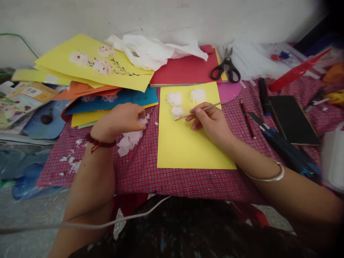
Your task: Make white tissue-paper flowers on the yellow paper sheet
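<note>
My right hand (208, 118) is closed round a thin wooden stick (215, 105) with a dark pointed tip. The tip touches or hovers just over a white tissue puff (177, 113) on a yellow sheet (193, 150). Two more white puffs, an upper left one (174, 98) and an upper right one (198, 95), sit on that sheet. My left hand (122, 119) is above torn white tissue pieces (130, 141) left of the sheet. Its thumb and curled fingers are apart, with tissue showing between them.
Finished-looking flower art (104, 66) lies on stacked coloured paper at left. Crumpled white tissue (153, 53) covers part of a red sheet (185, 70). Black scissors (227, 68), a red pencil (247, 120), a cutter (285, 147) and a black notebook (294, 120) lie at right on the checked cloth (150, 181).
</note>
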`<state>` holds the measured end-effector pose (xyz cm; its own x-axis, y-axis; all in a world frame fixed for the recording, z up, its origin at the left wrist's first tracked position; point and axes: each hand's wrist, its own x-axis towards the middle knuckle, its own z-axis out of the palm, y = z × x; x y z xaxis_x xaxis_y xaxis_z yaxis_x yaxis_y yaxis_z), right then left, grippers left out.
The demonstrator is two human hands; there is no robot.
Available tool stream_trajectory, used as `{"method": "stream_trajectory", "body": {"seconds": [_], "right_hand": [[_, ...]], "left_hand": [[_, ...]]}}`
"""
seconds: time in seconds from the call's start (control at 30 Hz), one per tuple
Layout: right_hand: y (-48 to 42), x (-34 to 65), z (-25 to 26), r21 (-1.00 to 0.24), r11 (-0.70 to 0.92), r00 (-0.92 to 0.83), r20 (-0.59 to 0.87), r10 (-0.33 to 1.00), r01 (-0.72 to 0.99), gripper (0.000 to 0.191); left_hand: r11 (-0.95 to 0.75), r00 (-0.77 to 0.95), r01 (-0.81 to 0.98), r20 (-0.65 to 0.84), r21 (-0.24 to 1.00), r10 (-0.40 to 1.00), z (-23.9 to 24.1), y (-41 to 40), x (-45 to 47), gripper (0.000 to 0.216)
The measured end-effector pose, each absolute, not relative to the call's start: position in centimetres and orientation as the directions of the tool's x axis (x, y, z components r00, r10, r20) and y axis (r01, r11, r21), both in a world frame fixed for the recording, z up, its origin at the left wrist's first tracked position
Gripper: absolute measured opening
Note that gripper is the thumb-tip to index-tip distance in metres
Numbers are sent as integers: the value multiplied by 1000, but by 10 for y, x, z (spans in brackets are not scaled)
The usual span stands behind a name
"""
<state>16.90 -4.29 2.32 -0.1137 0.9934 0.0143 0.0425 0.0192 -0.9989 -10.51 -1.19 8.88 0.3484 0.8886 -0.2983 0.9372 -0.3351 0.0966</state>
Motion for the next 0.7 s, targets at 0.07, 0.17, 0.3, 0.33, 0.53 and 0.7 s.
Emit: {"method": "stream_trajectory", "body": {"seconds": [0.07,0.17,0.3,0.33,0.53,0.7], "right_hand": [[-43,169,24,-999,20,-117,15,993,46,27],[-42,170,24,-999,22,-113,18,993,37,28],[-40,172,24,-998,33,-87,29,996,47,32],[-40,173,24,-998,38,-76,34,997,51,33],[-38,177,24,-996,53,-48,49,998,77,33],[-40,176,24,-996,52,-59,47,997,73,31]], "left_hand": [[-313,330,944,-294,106,897,85,-10,-104,27],[-278,303,952,-260,130,917,83,-8,-106,21],[-276,300,952,-225,133,927,85,-7,-108,19],[-270,292,955,-219,126,931,87,-7,-108,18],[-221,241,965,-147,141,959,97,-11,-111,21],[-328,379,916,-238,230,894,95,-14,-113,30]]}}
